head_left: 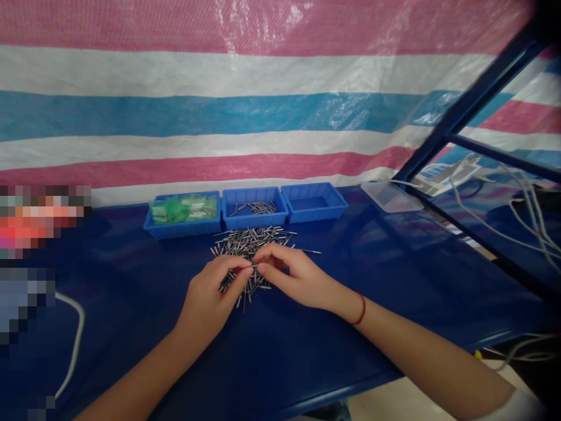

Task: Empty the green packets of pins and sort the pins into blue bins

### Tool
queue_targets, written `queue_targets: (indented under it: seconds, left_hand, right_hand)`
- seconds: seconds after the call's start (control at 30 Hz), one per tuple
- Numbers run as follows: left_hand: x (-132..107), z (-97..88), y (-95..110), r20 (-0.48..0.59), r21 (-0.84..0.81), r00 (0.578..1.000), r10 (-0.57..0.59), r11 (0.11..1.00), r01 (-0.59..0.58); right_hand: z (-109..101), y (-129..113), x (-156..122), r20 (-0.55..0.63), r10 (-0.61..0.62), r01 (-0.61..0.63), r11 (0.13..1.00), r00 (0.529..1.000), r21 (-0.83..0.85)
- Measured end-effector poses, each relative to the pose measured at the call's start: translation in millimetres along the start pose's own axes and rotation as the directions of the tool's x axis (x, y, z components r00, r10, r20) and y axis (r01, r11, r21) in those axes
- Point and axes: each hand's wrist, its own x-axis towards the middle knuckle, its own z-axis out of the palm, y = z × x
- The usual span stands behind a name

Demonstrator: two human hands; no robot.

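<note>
My left hand [208, 289] and my right hand [302, 275] meet over a loose pile of thin metal pins [249, 238] with dark and silvery parts. Both hands are closed in a pinch, thumb against fingers, on one small thin metal pin [253, 265] between them. The fingers cover most of it, so its exact shape is hidden. Just behind the pile stands a blue bin [254, 220] with some similar pins inside. To its left, another blue bin [184, 230] holds green and clear packets [186, 207].
A third blue bin [315, 215] adjoins the middle one on the right. Farther right lie a clear plastic lid [390, 197] and white cables [495, 219] beside a dark blue metal frame [473, 111]. The blue tabletop [263, 351] extends before a striped sheet [219, 114].
</note>
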Motion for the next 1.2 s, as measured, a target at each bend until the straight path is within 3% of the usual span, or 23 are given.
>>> queue_targets:
  seconds: [0.13,0.27,0.37,0.5,0.6,0.73,0.8,1.0,1.07,1.2]
  left_hand:
    - [-0.2,0.0,3.2,-0.001,0.003,1.000,0.002,1.000,-0.002]
    - [0.8,0.7,2.4,0.008,-0.004,1.000,-0.019,1.000,0.019]
    - [2.1,0.9,0.6,0.023,-0.017,0.999,-0.026,0.999,0.027]
    - [2.9,1.0,-0.5,0.067,-0.057,0.997,0.033,0.998,-0.029]
    - [2.2,1.8,-0.1,0.117,-0.078,0.989,0.085,0.994,-0.077]
    - [1.2,3.1,1.4,0.166,-0.054,0.981,0.101,0.994,-0.093]
    - [0.8,2.9,1.6,0.150,-0.034,0.987,0.061,0.998,-0.057]
    - [1.4,1.5,-2.4,0.135,-0.007,0.991,0.008,1.000,-0.007]
    - [2.0,2.0,-3.7,0.141,0.000,0.990,0.023,1.000,-0.024]
    - [3.1,2.6,-4.9,0.143,0.021,0.989,0.046,0.999,-0.049]
  right_hand:
    - [5.9,5.4,-0.1,0.034,0.049,-0.052,0.995,0.998,0.085]
    - [9.1,9.7,-2.0,-0.065,0.026,-0.020,0.996,0.998,0.084]
    - [7.6,6.6,-4.5,-0.145,-0.147,0.133,0.986,0.978,-0.099]
    - [4.3,0.0,-7.7,-0.141,-0.420,0.351,0.867,0.896,-0.353]
    - [4.3,-1.7,-9.2,-0.117,-0.494,0.402,0.805,0.862,-0.437]
    - [4.3,-1.7,-8.8,-0.096,-0.424,0.338,0.822,0.901,-0.459]
    - [0.3,-2.0,-5.2,-0.147,-0.400,0.294,0.836,0.905,-0.463]
    - [-26.6,4.8,36.3,-0.382,-0.415,0.157,0.820,0.826,-0.551]
    - [-32.1,11.0,57.6,-0.381,-0.433,0.158,0.804,0.817,-0.574]
    - [-31.5,19.6,86.3,-0.279,-0.374,0.123,0.763,0.884,-0.634]
